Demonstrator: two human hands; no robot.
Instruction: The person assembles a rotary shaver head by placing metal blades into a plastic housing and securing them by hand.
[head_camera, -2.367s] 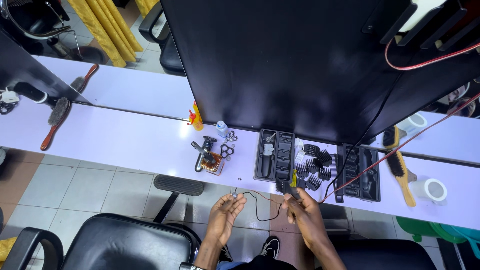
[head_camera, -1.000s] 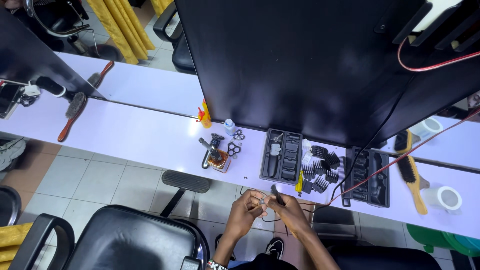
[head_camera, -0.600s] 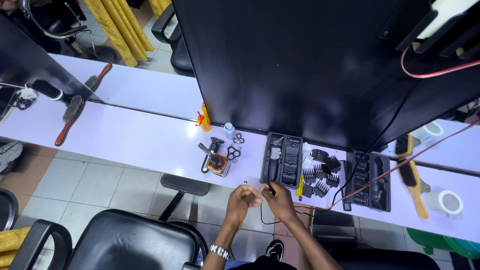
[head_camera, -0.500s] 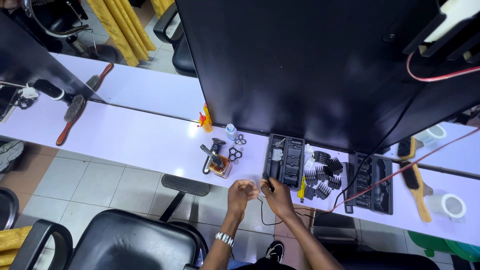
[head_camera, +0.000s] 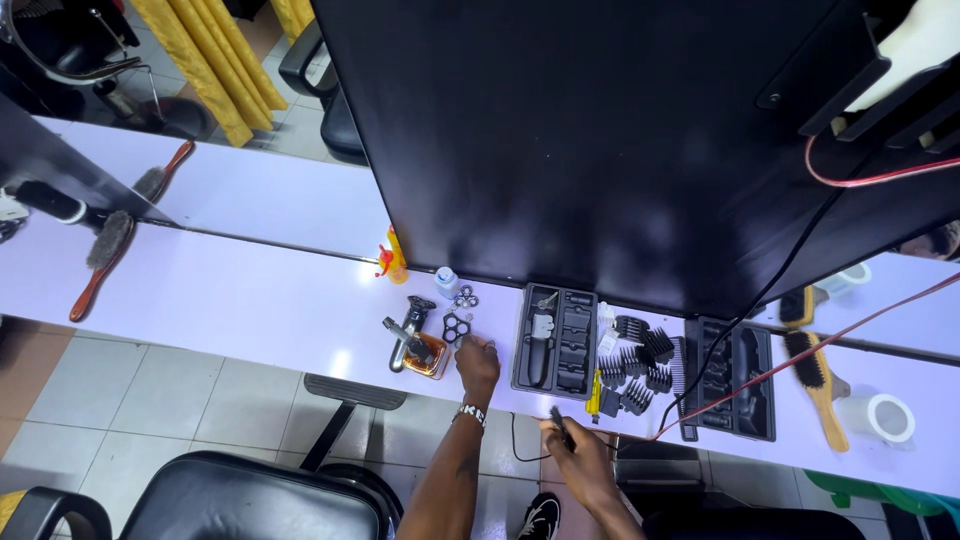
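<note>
Two hands work at the near edge of a long white desk (head_camera: 230, 300) in the single head view. The left hand (head_camera: 477, 363) reaches forward onto the desk, its fingers curled down beside a small black three-headed shaver part (head_camera: 456, 327); whether it grips anything I cannot tell. Just left of it, a shaver body (head_camera: 408, 335) stands in a small amber holder (head_camera: 428, 355). The right hand (head_camera: 578, 458) stays lower, off the desk edge, clenched around a small dark tool (head_camera: 558, 422) from which a thin black cord (head_camera: 520, 450) loops down.

Right of the left hand lies an open black case (head_camera: 557, 341) with a clipper in it. Beyond that a cluster of black comb guards (head_camera: 635, 362) sits beside a second black tray (head_camera: 737, 378). A yellow bottle (head_camera: 396, 260) stands against the mirror. A long-handled brush (head_camera: 100, 258) lies far left, another brush (head_camera: 818, 382) and a roll of white tape (head_camera: 885, 418) far right. A black chair (head_camera: 260, 500) sits below.
</note>
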